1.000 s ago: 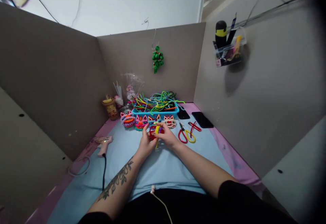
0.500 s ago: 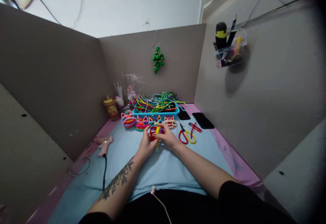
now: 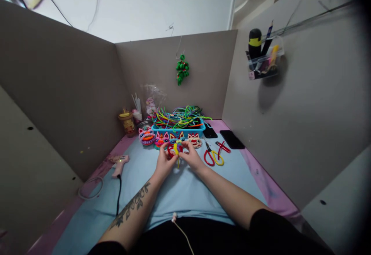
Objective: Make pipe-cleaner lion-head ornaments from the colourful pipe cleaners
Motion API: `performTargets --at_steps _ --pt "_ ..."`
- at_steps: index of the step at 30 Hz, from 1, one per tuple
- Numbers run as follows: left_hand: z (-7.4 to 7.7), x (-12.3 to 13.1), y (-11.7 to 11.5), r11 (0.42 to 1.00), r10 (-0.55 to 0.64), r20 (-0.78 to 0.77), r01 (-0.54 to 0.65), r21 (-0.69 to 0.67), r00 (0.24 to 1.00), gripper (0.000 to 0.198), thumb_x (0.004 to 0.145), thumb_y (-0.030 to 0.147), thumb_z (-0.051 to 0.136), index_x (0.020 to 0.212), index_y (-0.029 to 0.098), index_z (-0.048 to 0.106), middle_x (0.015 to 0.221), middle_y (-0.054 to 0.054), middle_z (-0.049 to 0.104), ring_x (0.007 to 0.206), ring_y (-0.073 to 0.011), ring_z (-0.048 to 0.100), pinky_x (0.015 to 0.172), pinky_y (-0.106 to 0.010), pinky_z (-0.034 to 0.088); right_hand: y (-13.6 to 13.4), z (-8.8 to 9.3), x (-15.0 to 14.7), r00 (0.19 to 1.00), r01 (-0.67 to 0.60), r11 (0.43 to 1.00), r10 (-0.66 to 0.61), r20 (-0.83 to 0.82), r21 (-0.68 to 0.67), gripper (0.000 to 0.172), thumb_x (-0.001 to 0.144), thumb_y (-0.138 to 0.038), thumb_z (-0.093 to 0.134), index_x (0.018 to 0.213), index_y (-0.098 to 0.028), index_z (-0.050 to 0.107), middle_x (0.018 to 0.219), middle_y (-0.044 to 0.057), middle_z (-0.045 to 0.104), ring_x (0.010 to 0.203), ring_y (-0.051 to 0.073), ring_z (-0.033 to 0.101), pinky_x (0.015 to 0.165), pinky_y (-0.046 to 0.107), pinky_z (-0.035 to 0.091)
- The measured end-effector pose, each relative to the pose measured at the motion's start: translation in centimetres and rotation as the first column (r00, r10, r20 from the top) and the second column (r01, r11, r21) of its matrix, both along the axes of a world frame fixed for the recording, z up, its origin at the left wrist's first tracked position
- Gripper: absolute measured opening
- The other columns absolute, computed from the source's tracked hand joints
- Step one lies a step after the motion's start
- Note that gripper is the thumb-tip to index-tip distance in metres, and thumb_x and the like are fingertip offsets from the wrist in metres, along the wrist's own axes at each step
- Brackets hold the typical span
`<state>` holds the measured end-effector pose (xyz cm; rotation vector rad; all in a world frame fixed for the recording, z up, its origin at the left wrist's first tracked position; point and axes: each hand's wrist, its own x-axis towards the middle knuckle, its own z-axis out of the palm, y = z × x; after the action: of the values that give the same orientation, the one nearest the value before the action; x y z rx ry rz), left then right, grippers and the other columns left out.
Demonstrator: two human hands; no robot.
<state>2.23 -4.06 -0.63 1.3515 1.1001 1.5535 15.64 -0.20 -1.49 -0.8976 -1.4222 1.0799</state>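
Between my two hands is a small pipe-cleaner piece (image 3: 175, 149) in red, yellow and purple, with a yellow end hanging below it. My left hand (image 3: 165, 160) pinches its red left side. On the right side, the fingers of my right hand (image 3: 189, 156) close on the yellow and purple part. Fingers hide some of the piece. Just behind it stand several finished pipe-cleaner animal heads, among them a purple and orange one (image 3: 147, 136), a pink one (image 3: 161, 139) and a cream and red one (image 3: 194, 140).
A blue tray (image 3: 178, 131) heaped with colourful pipe cleaners (image 3: 182, 117) stands at the back. Scissors (image 3: 213, 157), a red-handled tool (image 3: 223, 147) and a black phone (image 3: 232, 139) lie to the right. A pink glue gun (image 3: 119, 166) with its cord rests at the left.
Both hands still hold the pipe-cleaner piece, which has turned slightly and shifted a little left. The whole view has tilted slightly.
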Motion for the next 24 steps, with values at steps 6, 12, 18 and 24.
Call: performTargets --at_steps 6,12,18,24 --pt "0.0 -0.7 0.6 0.987 0.158 0.154 -0.152 -0.049 0.975 0.064 0.058 0.025 0.076 0.111 0.018 0.04 0.066 0.005 0.059 0.062 -0.0132 0.061 0.067 -0.027 0.045 -0.7 0.1 -0.1 0.977 -0.059 0.994 0.039 0.21 0.092 0.015 0.071 -0.033 0.059 0.074 -0.019 0.056 0.061 -0.003 0.052 0.057 0.012 0.047 0.055 0.024 0.036" --pt "-0.3 -1.0 0.7 0.984 0.174 0.18 -0.165 -0.064 0.968 0.06 0.06 0.025 0.075 0.109 0.018 0.041 0.068 0.003 0.062 0.061 -0.0129 0.062 0.065 -0.026 0.046 -1.2 -0.4 -0.9 0.946 -0.151 0.988 0.145 0.291 0.0 0.013 0.069 -0.03 0.059 0.073 -0.018 0.057 0.051 -0.007 0.047 0.048 0.009 0.041 0.049 0.021 0.031" --pt "-0.3 -0.9 0.6 0.99 0.119 0.24 -0.096 -0.104 0.963 0.063 0.057 0.027 0.077 0.108 0.018 0.042 0.068 0.003 0.062 0.06 -0.0127 0.062 0.063 -0.025 0.046 -1.0 -0.5 -0.8 0.936 -0.104 0.994 0.093 0.339 0.015 0.009 0.068 -0.026 0.055 0.064 -0.018 0.053 0.052 -0.005 0.049 0.05 0.01 0.042 0.05 0.021 0.032" --pt "-0.1 -1.1 0.7 0.963 0.128 0.379 -0.023 -0.27 0.916 0.066 0.052 0.026 0.08 0.106 0.017 0.043 0.07 0.001 0.064 0.059 -0.0134 0.062 0.061 -0.026 0.048 -0.9 -0.5 -0.5 0.949 -0.085 0.99 0.046 0.31 0.112 0.01 0.073 -0.027 0.052 0.068 -0.019 0.054 0.057 -0.004 0.051 0.053 0.011 0.045 0.052 0.022 0.034"
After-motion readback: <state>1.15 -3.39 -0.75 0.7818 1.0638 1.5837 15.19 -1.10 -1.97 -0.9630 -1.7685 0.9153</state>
